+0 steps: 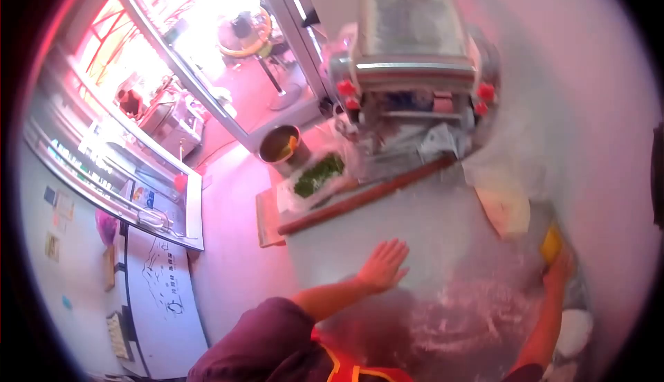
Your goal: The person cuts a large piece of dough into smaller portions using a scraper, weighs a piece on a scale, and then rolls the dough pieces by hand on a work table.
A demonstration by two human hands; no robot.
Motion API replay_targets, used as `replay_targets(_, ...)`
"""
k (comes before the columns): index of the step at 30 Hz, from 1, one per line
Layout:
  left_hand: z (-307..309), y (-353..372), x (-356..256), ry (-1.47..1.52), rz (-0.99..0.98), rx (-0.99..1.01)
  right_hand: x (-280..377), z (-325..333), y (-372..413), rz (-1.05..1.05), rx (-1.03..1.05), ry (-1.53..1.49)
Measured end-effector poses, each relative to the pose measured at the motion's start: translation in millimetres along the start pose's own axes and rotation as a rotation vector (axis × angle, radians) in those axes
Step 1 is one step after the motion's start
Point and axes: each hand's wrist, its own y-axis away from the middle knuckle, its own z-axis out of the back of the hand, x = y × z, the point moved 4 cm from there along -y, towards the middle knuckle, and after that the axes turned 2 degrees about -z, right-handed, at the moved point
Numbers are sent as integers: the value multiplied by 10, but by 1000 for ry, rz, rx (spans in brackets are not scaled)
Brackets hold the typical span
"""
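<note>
**Two hands on a floury bench**

The person's left hand (384, 264) lay flat on the flour-dusted grey worktop (443, 230), palm down, its fingers (395, 249) spread wide and gripping nothing. The right hand (557, 273) was off at the far edge, fingertips against a flat yellow block (551, 243); through the blur I could not tell whether they had closed round it. White flour streaked the top between the two hands.

Beyond the left fingertips ran a long brown wooden rod (366, 195), and past it a clear tray of chopped green herbs (318, 174) and a round steel pot (280, 144). Further ahead stood a grey metal rolling machine with red knobs (415, 57). A pale slab of dough (505, 209) lay just beyond the right fingers.

A white panel (162, 278) down to the left carried dark marks, too small to read.
</note>
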Motion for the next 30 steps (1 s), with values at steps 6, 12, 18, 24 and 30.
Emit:
replay_targets(6,200,18,-37,39,-7,-7,-255,-217,-298,-4,96,-187)
replay_targets(12,213,67,-11,19,-26,-29,278,1121,-111,-281,155,-299)
replay_targets(18,138,110,25,14,-32,-74,439,1473,403,-235,124,-856)
replay_targets(24,91,136,51,65,-28,-120,721,2481,733,-157,235,-562)
replay_targets(30,-265,265,116,23,-113,-89,438,3068,1026,-200,258,-446)
